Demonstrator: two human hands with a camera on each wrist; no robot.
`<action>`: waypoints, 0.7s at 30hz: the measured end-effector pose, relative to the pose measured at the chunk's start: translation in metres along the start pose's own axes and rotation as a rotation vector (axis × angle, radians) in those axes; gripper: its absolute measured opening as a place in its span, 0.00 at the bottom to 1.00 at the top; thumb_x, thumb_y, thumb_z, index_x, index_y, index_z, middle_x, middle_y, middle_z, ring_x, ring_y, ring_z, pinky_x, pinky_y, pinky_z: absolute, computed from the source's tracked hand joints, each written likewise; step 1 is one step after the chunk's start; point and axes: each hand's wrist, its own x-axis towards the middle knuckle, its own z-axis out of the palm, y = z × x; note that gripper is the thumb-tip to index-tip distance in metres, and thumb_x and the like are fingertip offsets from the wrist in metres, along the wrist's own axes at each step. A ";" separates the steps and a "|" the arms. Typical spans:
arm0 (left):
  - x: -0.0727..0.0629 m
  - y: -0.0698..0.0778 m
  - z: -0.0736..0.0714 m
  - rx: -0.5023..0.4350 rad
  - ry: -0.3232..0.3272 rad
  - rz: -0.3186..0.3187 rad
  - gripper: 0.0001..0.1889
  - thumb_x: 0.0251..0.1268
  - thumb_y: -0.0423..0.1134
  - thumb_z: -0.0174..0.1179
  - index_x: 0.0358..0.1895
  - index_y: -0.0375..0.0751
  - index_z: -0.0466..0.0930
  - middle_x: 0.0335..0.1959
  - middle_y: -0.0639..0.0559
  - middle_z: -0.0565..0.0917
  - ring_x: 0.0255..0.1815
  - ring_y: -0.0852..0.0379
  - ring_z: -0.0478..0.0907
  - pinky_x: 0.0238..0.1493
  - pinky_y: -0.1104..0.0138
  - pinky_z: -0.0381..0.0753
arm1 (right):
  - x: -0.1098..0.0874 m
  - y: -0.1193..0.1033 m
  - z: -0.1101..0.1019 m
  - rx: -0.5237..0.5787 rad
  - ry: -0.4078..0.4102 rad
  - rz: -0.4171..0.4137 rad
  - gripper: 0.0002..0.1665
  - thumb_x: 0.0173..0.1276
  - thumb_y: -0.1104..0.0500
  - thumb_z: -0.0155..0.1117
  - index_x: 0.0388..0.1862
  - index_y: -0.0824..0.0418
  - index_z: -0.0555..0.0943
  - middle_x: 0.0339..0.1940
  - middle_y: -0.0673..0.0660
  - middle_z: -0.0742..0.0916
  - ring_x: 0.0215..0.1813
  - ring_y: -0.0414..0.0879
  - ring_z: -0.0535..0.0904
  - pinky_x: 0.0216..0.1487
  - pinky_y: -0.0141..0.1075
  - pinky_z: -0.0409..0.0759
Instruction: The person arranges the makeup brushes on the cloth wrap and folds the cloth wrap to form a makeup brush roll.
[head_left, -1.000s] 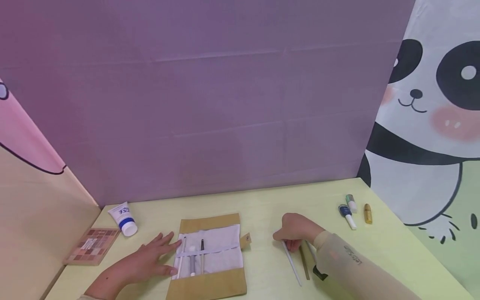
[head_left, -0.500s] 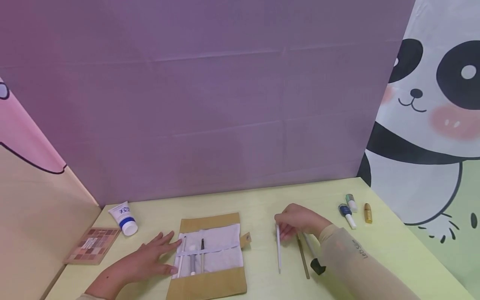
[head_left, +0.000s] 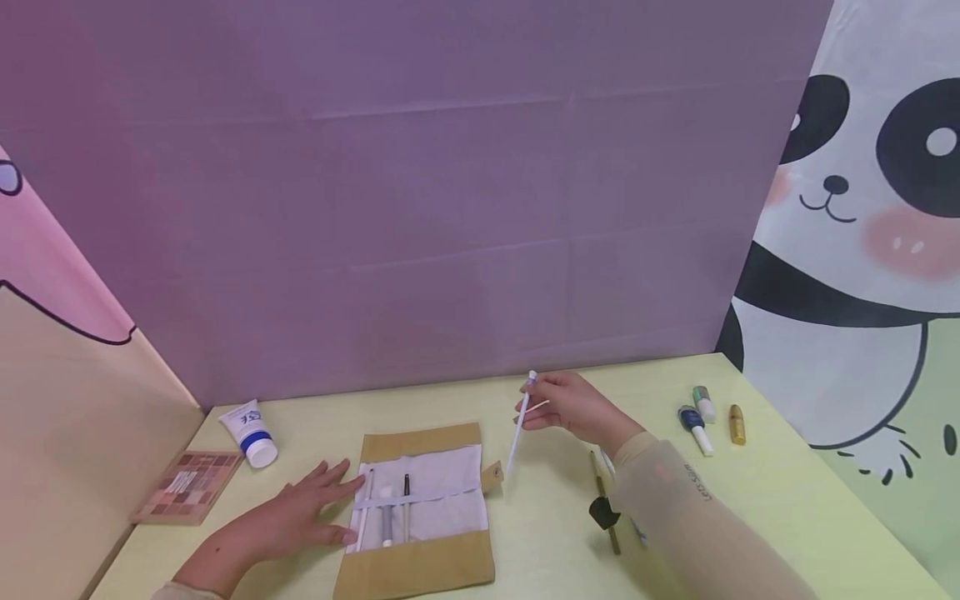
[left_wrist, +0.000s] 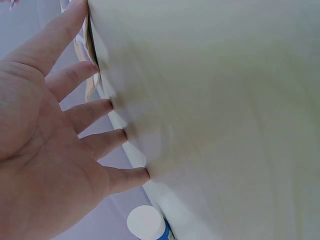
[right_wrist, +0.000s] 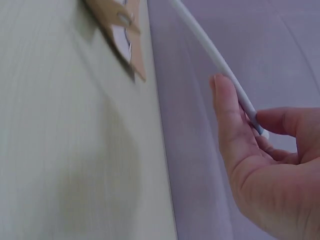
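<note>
My right hand (head_left: 566, 404) pinches a slim white stick (head_left: 519, 425) near its upper end, between thumb and fingers. The stick hangs tilted above the table, its lower end near the tab of an unrolled tan fabric brush roll (head_left: 420, 567). In the right wrist view, the white stick (right_wrist: 215, 55) slants up from the fingertips. My left hand (head_left: 303, 508) lies spread at the roll's left edge, fingers straight. Behind an elastic band in the roll sit another white stick (head_left: 365, 517), a grey-and-white tool (head_left: 387, 525) and a dark-tipped brush (head_left: 407, 504).
Near my right sleeve lie a brown stick (head_left: 613, 537) and a black-headed brush (head_left: 602, 512). Nail polish bottles (head_left: 697, 433) and a gold tube (head_left: 737, 425) are at the far right. On the left are a white cream tube (head_left: 251, 433) and an eyeshadow palette (head_left: 187, 487).
My right hand has lifted the white stick off the table and carried it left toward the roll, turning it. The black-headed brush has shifted onto the brown stick. My left hand stays in place.
</note>
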 end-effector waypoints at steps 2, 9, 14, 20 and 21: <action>-0.001 -0.001 -0.001 -0.003 -0.001 -0.001 0.45 0.62 0.59 0.73 0.80 0.44 0.71 0.85 0.27 0.59 0.84 0.15 0.47 0.68 0.12 0.46 | 0.006 -0.003 0.011 0.026 0.012 -0.001 0.11 0.85 0.63 0.54 0.55 0.70 0.77 0.46 0.59 0.88 0.43 0.49 0.94 0.52 0.41 0.93; -0.002 -0.003 -0.002 -0.008 0.010 0.008 0.45 0.62 0.59 0.73 0.80 0.45 0.70 0.85 0.27 0.58 0.84 0.14 0.46 0.67 0.12 0.44 | 0.027 -0.009 0.054 0.032 0.023 -0.022 0.13 0.86 0.62 0.54 0.60 0.69 0.77 0.48 0.63 0.87 0.46 0.52 0.93 0.56 0.47 0.92; -0.002 -0.005 0.000 -0.013 0.007 0.001 0.45 0.62 0.59 0.74 0.80 0.45 0.71 0.85 0.27 0.58 0.84 0.15 0.47 0.67 0.12 0.44 | 0.041 -0.007 0.085 -0.041 0.016 -0.033 0.13 0.86 0.60 0.55 0.59 0.68 0.77 0.48 0.66 0.88 0.42 0.50 0.91 0.60 0.52 0.90; -0.003 -0.002 0.000 -0.022 -0.001 0.019 0.45 0.63 0.60 0.72 0.80 0.45 0.71 0.85 0.27 0.58 0.84 0.15 0.47 0.67 0.11 0.44 | 0.048 -0.001 0.110 -0.124 0.002 -0.035 0.14 0.87 0.61 0.53 0.60 0.72 0.74 0.45 0.67 0.87 0.40 0.49 0.90 0.56 0.52 0.92; -0.003 -0.001 -0.001 -0.024 -0.001 0.025 0.45 0.63 0.60 0.72 0.80 0.45 0.71 0.85 0.27 0.59 0.84 0.15 0.47 0.67 0.11 0.44 | 0.048 0.000 0.112 -0.134 0.000 -0.030 0.15 0.87 0.62 0.52 0.61 0.73 0.74 0.45 0.67 0.87 0.40 0.49 0.89 0.54 0.50 0.93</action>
